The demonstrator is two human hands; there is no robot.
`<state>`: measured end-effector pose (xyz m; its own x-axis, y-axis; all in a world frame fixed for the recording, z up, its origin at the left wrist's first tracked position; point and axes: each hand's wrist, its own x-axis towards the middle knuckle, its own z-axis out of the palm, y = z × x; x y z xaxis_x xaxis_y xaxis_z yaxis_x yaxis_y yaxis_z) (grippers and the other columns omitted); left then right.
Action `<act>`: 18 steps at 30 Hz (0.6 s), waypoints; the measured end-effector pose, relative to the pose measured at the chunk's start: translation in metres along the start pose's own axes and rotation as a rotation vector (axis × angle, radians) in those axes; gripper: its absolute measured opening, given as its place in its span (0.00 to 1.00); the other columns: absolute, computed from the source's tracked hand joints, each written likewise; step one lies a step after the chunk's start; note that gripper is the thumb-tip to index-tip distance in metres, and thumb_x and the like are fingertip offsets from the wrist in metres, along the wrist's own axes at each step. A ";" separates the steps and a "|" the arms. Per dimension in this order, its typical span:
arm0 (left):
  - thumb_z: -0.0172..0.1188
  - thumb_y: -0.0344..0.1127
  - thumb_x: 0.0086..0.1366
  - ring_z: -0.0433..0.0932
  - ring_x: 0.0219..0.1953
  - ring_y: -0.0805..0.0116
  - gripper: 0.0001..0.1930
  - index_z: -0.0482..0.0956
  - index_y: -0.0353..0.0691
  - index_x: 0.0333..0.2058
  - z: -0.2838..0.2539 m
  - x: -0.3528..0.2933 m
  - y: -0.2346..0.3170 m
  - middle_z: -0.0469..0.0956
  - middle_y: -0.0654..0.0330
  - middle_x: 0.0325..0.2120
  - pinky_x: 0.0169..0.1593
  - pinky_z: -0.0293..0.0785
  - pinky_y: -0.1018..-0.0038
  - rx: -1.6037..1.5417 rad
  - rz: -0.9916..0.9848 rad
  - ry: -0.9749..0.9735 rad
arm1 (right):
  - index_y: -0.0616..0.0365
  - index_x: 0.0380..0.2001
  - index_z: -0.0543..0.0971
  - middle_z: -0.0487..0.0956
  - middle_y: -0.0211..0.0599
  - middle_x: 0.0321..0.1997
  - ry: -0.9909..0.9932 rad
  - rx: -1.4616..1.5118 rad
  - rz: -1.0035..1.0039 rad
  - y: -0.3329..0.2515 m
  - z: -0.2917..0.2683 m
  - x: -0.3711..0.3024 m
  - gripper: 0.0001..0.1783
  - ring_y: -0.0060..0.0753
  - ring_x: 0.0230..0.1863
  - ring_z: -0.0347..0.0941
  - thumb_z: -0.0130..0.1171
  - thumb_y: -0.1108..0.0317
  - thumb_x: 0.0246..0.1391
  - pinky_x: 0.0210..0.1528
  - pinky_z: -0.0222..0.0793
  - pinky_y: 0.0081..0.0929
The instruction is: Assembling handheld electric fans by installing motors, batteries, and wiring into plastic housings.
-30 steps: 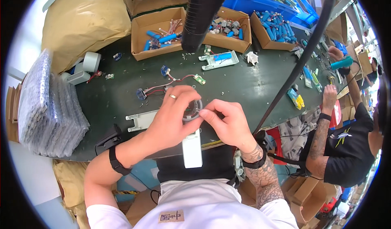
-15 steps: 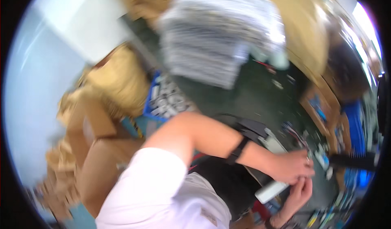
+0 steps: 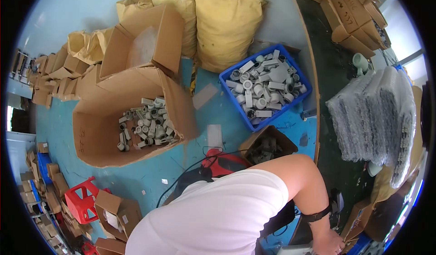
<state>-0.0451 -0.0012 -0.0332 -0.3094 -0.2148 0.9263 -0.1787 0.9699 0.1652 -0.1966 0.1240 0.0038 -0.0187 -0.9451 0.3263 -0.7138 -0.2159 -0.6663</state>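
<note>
My left hand (image 3: 329,244) is at the lower right edge of the view, with a black band (image 3: 316,215) round the wrist. Its fingers look curled in, and whatever they may hold is hidden. Just left of it, partly cut off by the lower edge, lies a pale flat piece (image 3: 294,250). My right hand is out of view. The dark green worktable (image 3: 338,175) runs up the right side, beyond my forearm.
A large cardboard box (image 3: 97,128) of light grey plastic parts stands on the blue floor. A blue crate (image 3: 251,124) holds similar parts. Yellow sacks (image 3: 225,26) lean behind. Bubble-wrapped stacks (image 3: 363,119) rest on the table. A red stool (image 3: 81,200) stands at lower left.
The view has swung left toward the floor and boxes. My hands, together over the table before, have shifted to the lower edge; the right one has left the picture.
</note>
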 end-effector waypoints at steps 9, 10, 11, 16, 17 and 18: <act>0.63 0.45 0.61 0.81 0.44 0.44 0.14 0.81 0.40 0.36 0.027 0.023 -0.025 0.82 0.45 0.35 0.50 0.76 0.52 0.015 -0.165 -0.158 | 0.62 0.56 0.79 0.81 0.48 0.49 -0.008 -0.147 -0.022 0.011 0.006 -0.003 0.19 0.34 0.45 0.76 0.58 0.61 0.71 0.50 0.70 0.32; 0.62 0.45 0.57 0.84 0.32 0.42 0.13 0.85 0.40 0.30 0.042 0.019 -0.040 0.85 0.48 0.28 0.38 0.80 0.48 0.127 -0.206 -0.019 | 0.62 0.58 0.79 0.81 0.49 0.51 -0.012 -0.152 -0.035 -0.001 0.015 -0.004 0.20 0.35 0.46 0.77 0.58 0.61 0.71 0.51 0.71 0.31; 0.62 0.42 0.58 0.84 0.29 0.43 0.12 0.84 0.38 0.27 0.015 0.026 -0.035 0.83 0.46 0.24 0.33 0.82 0.52 0.039 -0.186 -0.018 | 0.62 0.60 0.78 0.82 0.50 0.53 0.072 -0.206 0.013 0.032 0.002 0.000 0.21 0.35 0.48 0.78 0.58 0.61 0.71 0.53 0.72 0.31; 0.65 0.38 0.56 0.82 0.33 0.42 0.08 0.81 0.40 0.27 -0.062 -0.001 -0.074 0.82 0.47 0.27 0.37 0.78 0.51 -0.052 -0.537 -0.010 | 0.67 0.49 0.83 0.84 0.47 0.48 0.072 -0.539 -0.088 0.108 -0.006 0.005 0.13 0.44 0.47 0.80 0.61 0.72 0.64 0.54 0.75 0.33; 0.66 0.39 0.61 0.83 0.37 0.42 0.10 0.82 0.39 0.28 -0.076 0.002 -0.075 0.83 0.46 0.30 0.40 0.79 0.52 -0.026 -0.602 -0.109 | 0.65 0.44 0.83 0.82 0.48 0.44 0.064 -0.416 0.024 0.083 0.000 0.006 0.10 0.50 0.46 0.79 0.63 0.75 0.60 0.51 0.74 0.37; 0.66 0.40 0.64 0.83 0.38 0.41 0.11 0.84 0.38 0.30 -0.086 0.008 -0.073 0.83 0.46 0.31 0.42 0.79 0.51 -0.038 -0.639 -0.124 | 0.65 0.44 0.83 0.82 0.47 0.44 0.112 -0.397 0.041 0.079 0.000 0.006 0.09 0.49 0.46 0.78 0.63 0.75 0.60 0.51 0.74 0.37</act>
<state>0.0463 -0.0638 -0.0088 -0.2592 -0.7598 0.5962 -0.3305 0.6498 0.6845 -0.2532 0.1014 -0.0469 -0.1129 -0.9136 0.3906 -0.9250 -0.0469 -0.3772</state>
